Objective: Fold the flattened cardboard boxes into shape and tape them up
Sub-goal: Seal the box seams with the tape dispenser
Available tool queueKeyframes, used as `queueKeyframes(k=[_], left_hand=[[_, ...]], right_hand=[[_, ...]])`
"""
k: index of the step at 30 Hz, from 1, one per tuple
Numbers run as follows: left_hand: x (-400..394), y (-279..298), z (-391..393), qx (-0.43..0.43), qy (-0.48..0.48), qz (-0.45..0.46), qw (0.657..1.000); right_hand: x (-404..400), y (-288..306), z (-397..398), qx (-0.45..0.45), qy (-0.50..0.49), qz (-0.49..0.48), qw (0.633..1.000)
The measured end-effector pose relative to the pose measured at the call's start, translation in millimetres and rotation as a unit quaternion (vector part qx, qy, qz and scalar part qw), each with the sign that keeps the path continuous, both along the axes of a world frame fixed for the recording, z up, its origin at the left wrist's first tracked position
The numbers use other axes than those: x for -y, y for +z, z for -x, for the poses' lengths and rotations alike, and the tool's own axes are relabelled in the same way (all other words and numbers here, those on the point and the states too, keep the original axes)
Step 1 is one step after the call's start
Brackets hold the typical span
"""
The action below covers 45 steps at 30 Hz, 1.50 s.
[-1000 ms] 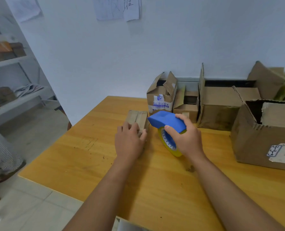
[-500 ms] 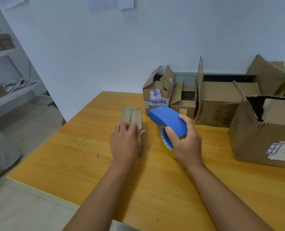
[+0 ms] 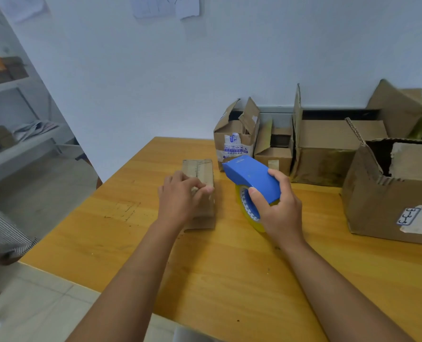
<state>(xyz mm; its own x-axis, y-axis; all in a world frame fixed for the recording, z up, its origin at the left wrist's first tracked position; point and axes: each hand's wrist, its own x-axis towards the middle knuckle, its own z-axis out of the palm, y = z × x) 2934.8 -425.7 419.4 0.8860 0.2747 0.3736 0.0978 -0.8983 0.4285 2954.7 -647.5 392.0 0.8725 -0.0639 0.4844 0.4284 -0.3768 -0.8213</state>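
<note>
At the far left stand grey shelves [image 3: 20, 144] beside the wooden tabletop [image 3: 229, 267]. My left hand [image 3: 180, 201] lies on a small folded cardboard box [image 3: 201, 191] near the tabletop's middle, fingers [image 3: 195, 186] curled over its top. Just right of it, my right hand [image 3: 279, 208] grips a blue tape dispenser [image 3: 252, 177], its yellow roll touching the tabletop. Open cardboard boxes [image 3: 328, 154] line the far edge toward the right corner.
</note>
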Motion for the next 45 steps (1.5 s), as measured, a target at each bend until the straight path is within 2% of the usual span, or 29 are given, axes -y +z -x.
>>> queueKeyframes(k=[7, 15, 19, 24, 28, 39, 45], left_hand=[[4.5, -19.5, 1.8, 0.106, -0.033, 0.000, 0.994], [-1.3, -31.7, 1.4, 0.163, -0.043, -0.083, 0.982], [10.0, -29.1, 1.1, 0.157, -0.018, -0.114, 0.981], [-1.2, -20.4, 2.3, 0.124, -0.039, -0.015, 0.991], [-6.6, -17.8, 3.5, 0.109, -0.082, -0.073, 0.988], [-19.4, -27.7, 4.9, 0.126, -0.130, -0.081, 0.980], [2.8, -26.4, 3.1, 0.134, -0.071, -0.063, 0.986]], right_hand=[[-0.1, 0.1, -1.1, -0.010, 0.001, 0.004, 1.000], [0.1, 0.4, -0.2, -0.007, 0.002, 0.007, 1.000], [0.9, -0.1, 0.2, -0.005, 0.004, 0.007, 1.000], [0.9, 0.2, -0.4, -0.009, 0.006, 0.008, 1.000], [1.3, -0.3, -0.1, -0.013, 0.003, 0.005, 1.000], [0.2, 0.1, 0.1, -0.009, 0.004, 0.004, 1.000], [1.0, -0.5, 0.2, -0.003, 0.001, 0.003, 1.000]])
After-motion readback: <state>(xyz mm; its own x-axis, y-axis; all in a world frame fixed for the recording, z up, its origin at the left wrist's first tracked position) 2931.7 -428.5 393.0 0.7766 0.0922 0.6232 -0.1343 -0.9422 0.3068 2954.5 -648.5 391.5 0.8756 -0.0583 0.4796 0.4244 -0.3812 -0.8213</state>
